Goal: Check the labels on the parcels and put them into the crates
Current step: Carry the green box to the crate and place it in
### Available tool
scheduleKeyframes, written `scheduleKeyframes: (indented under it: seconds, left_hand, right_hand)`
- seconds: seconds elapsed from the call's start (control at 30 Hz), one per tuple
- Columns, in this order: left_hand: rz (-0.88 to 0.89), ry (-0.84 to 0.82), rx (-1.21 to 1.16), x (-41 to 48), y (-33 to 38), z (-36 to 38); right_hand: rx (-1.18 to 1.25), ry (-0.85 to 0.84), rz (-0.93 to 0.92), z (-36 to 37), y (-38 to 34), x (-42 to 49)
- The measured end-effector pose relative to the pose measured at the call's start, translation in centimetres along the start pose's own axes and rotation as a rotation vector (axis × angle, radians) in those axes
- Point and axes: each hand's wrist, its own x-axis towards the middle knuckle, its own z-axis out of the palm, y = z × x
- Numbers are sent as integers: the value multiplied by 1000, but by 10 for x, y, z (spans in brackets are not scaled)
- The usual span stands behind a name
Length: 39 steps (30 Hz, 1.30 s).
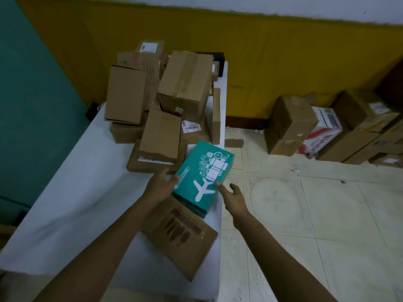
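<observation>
Head camera: A person's left hand (163,184) and right hand (233,197) close in from either side on the near end of a teal parcel (205,177) at the right edge of a white-covered table (72,192). The parcel lies partly on a flat brown parcel (181,236), its long axis running from near to far and leaning a little right at the far end, so the hands bracket its short near edge. The left hand is nearer, its fingers against the parcel's left edge with the thumb raised; whether they grip it or merely touch it cannot be told from this angle. The right hand's fingers are spread and relaxed, one fingertip at the parcel's near right corner. Only white printed graphics show on the upper face, so finding the label probably means lifting and turning the parcel. A pile of brown boxes (174,88) stands beyond it, with more cartons (327,131) on the floor to the right. No crate is in view.
</observation>
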Motion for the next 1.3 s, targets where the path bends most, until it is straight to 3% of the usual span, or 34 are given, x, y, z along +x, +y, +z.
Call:
scheduleKeyframes:
  seconds: [0.17,0.33,0.43,0.57,0.67,0.73,0.83,0.97,1.03,1.1,1.17,1.3]
  left_hand:
    - [-13,-110,22,27,-7,14]
    - [73,-57,-55,16,7,23]
    - [121,-69,-329,8,23,17]
    - [79,-135,-700,-4,47,-1]
    - [-11,-371,-1024,-11,61,-14]
    - [-98,-431,-1229,-19,72,-14]
    - [-97,-372,-1136,-34,81,-7]
    - [162,-385,-938,-35,86,-8]
    - [295,-397,-898,-31,83,-11]
    - [382,-382,-874,-31,82,-14]
    - [386,-350,-879,-30,84,-16]
    - [332,-244,-730,-35,99,-26]
  right_hand:
    - [111,-131,14,22,9,12]
    - [246,-40,-36,5,8,7]
    - [372,-60,-77,-11,-1,-7]
    - [580,-255,-143,-28,-17,-28]
    - [735,-386,-109,-30,-28,-41]
    - [715,-424,-117,-26,-34,-45]
    - [599,-378,-224,-20,-42,-48]
    - [324,-100,-395,-20,-54,-50]
    - [394,-145,-412,-24,-61,-53]
    - [574,-295,-391,-29,-75,-61]
    - [655,-382,-388,-34,-86,-66]
    - [379,-290,-525,-26,-98,-82]
